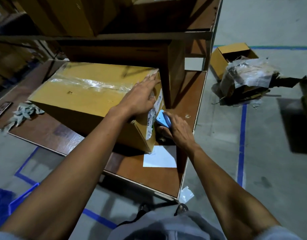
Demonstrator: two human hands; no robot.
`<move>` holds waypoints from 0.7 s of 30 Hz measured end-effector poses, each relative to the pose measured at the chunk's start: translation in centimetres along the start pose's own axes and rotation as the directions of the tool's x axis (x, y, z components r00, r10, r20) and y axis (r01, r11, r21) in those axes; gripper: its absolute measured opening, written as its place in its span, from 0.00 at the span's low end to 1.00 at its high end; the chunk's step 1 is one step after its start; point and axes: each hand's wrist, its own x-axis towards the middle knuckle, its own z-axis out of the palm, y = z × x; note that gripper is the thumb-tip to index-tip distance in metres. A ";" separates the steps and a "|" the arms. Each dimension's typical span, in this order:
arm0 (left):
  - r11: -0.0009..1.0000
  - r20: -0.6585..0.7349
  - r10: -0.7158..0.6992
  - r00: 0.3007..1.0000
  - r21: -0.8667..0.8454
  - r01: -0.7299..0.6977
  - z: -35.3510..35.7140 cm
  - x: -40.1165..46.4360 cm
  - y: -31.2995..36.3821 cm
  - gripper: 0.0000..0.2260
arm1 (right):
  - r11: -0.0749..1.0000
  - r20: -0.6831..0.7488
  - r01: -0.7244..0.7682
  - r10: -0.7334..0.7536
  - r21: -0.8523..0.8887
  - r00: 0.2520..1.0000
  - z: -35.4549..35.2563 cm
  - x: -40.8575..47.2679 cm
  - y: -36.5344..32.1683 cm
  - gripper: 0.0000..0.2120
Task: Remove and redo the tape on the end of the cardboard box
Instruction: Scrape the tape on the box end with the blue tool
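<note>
A yellow-brown cardboard box (83,99) lies on a brown shelf board (145,175), with wrinkled clear tape (90,84) along its top seam. My left hand (140,97) rests flat on the box's top right edge, fingers spread, holding nothing. My right hand (175,129) grips a blue tape dispenser (162,119) pressed against the box's right end, just below a white label (157,104). Its toothed cutter points up toward the box edge. The roll itself is hidden under my hand.
A white sheet of paper (160,157) lies on the board in front of the box. Grey rags (23,112) and a phone (2,109) sit at the left. More boxes (62,16) fill the shelf above. A pile of torn cardboard and plastic (244,78) lies on the floor at right. A blue crate (9,203) stands at bottom left.
</note>
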 end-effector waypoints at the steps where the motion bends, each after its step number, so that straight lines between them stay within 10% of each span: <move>1: 1.000 0.005 0.006 1.000 -0.005 -0.006 -0.1 0.0 -0.1 0.33 | 1.000 -0.003 0.019 -0.019 -0.015 1.000 0.0 -0.1 0.1 0.32; 21: 0.998 -0.013 0.006 1.000 -0.063 -0.007 -0.4 -0.3 -0.2 0.28 | 0.957 0.026 0.220 -0.219 -0.188 0.975 -3.6 1.3 1.3 0.30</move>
